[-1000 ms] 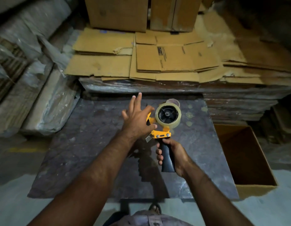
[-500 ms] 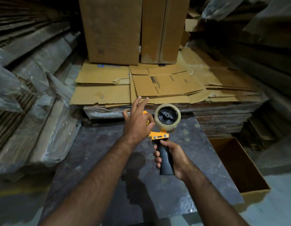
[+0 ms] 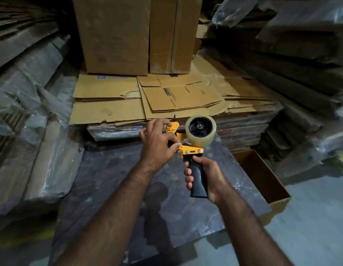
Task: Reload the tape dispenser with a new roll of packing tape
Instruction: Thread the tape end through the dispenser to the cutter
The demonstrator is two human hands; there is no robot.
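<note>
— Holding everything up over the dark tabletop [image 3: 113, 189], is the person keeping the work clear of the surface on purpose?

— It is looking that way. The tabletop is serving only as a backdrop; the tape dispenser [image 3: 191, 150] is being carried in the air in front of the stacked flat cardboard [image 3: 128, 104], probably so both sides of its yellow frame are staying reachable.

— And the new roll?

— The roll of packing tape [image 3: 200, 130] is already sitting on the dispenser's black hub, its open face turned toward the camera. Judging from that, the loading is done and the threading of the loose end is what is being worked on.

— How are the arms lying?

— Both forearms are reaching forward and converging. The right hand [image 3: 203, 177] is wrapping fully round the black handle, fingers curled in front, holding the dispenser upright with the roll on top. That is acting as the anchor.

— And the other?

— The left hand [image 3: 157, 143] is coming in from the left with its back to the camera, fingers bunched and curled in at the front of the frame, thumb and forefinger pinching near the yellow plate just beside the roll. Whether a tape end is actually caught between them is too small to tell.
</note>
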